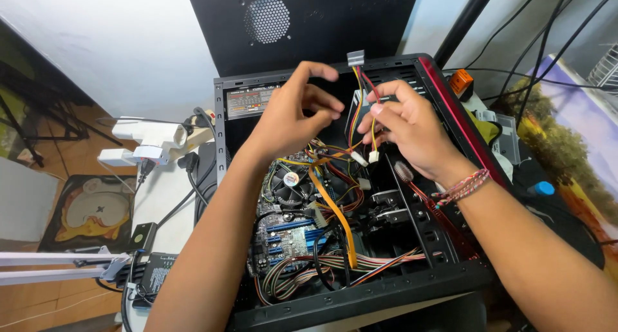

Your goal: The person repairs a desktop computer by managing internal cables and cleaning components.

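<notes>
An open black computer case (412,282) lies on its side before me, showing the motherboard (283,232), a round CPU fan (290,180) and bundles of wires. My right hand (409,129) pinches a bunch of red, yellow and black power wires (369,90) that rise to a grey flat connector (355,57); white plugs (367,157) dangle below. My left hand (293,113) hovers just left of the wires over the case, fingers curled and thumb meeting them; whether it grips a wire I cannot tell.
An orange flat ribbon cable (335,213) crosses the motherboard. The case's black side panel with a round vent (267,19) leans against the wall behind. A white power strip (151,139) lies at left, an orange object (461,82) at right, a pictured mat (579,145) beyond.
</notes>
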